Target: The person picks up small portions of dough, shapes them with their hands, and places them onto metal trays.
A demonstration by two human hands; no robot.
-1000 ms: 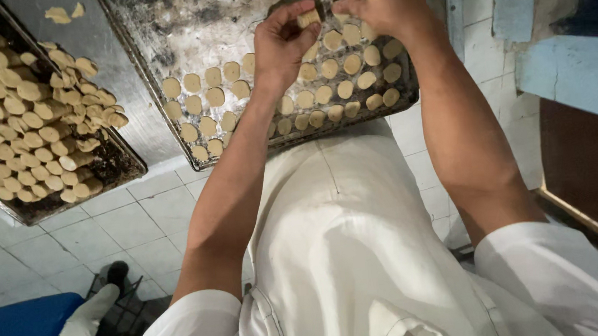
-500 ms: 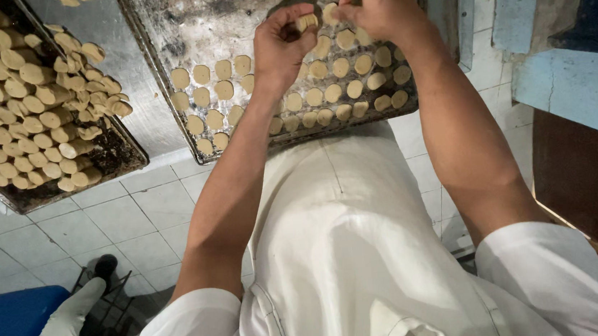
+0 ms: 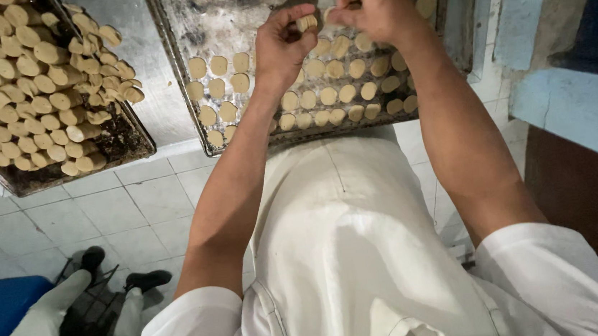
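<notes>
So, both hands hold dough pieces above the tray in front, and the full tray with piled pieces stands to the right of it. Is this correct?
Not quite. The head view shows the full tray of piled pieces to the left of the front tray, not the right. The rest holds: the left hand and right hand hold dough pieces above the front tray.

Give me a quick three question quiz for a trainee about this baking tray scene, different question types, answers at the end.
1. True or false: the left hand holds a dough piece above the tray.
2. Which tray is piled high with dough pieces? A: the one under the hands. B: the tray to the left.
3. Fill in: the flat dough rounds on the tray lie in ____.

Key: 1 true. 2 B. 3 rows.
</notes>
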